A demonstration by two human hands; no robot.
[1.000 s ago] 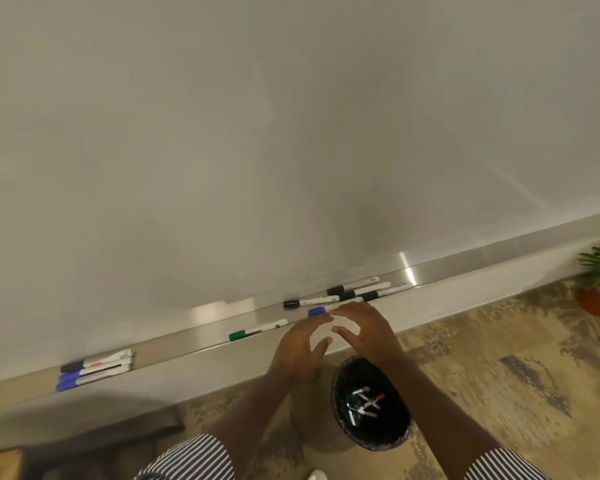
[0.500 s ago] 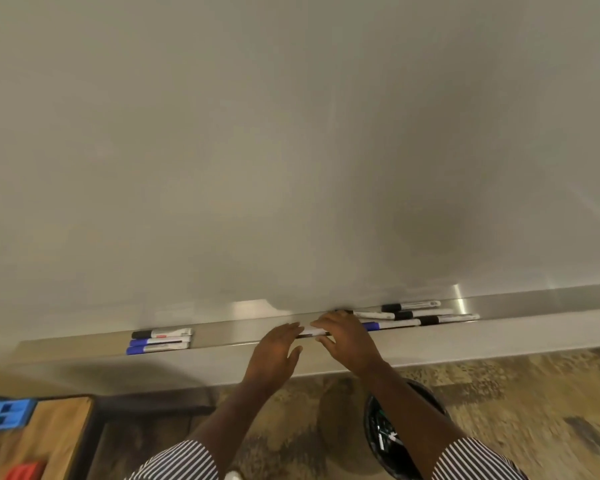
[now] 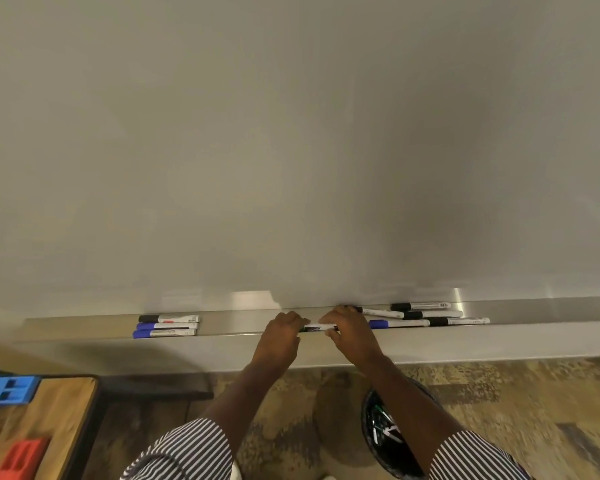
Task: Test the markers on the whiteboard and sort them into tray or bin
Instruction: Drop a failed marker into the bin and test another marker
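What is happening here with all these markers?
A person holds one marker with both hands over the whiteboard tray: the left hand grips one end, the right hand the other. It may be about to be uncapped. Three markers lie to the left in the tray, five more to the right. The bin on the floor already holds several markers.

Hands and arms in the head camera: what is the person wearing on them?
Both hands are bare: no gloves, rings or watch show on the left hand or the right hand. The forearms are bare too. Short sleeves begin near the elbows, with thin dark and white stripes: the left sleeve and the right sleeve.
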